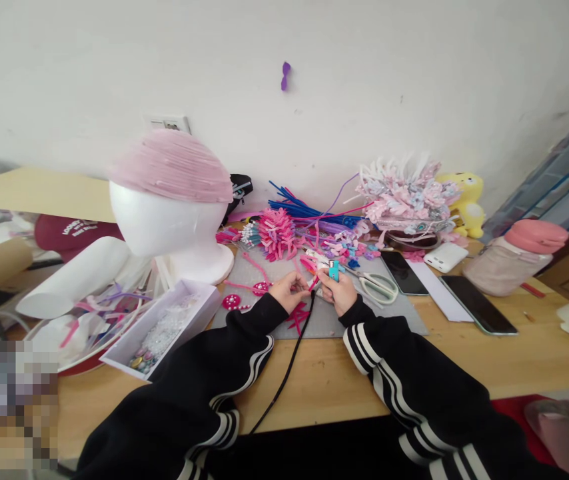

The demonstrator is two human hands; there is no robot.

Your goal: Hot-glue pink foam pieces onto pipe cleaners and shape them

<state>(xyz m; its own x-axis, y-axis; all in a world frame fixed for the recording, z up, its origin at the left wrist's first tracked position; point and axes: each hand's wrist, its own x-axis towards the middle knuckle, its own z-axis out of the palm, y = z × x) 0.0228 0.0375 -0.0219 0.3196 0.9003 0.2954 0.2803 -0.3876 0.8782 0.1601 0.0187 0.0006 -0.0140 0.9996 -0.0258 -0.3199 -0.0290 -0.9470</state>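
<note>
The largest thing I have here, the white mannequin head [164, 230], stands by the left side of the grey mat [409, 317]. Both hands are close together over the mat's middle. Pale-handled scissors [384, 289] lie on the mat's right part. My right hand [338, 293] is wrapped round a turquoise lighter [333, 269] — hard, light and, I judge, rather slick, so best gripped along its body. Smallest is a pink strip [313, 284], between the hands above the mat. The left hand [288, 291] has its fingertips bunched beside it; I cannot tell whether they pinch it. It should be soft, limp, almost weightless — I'd hold it near one end.
</note>
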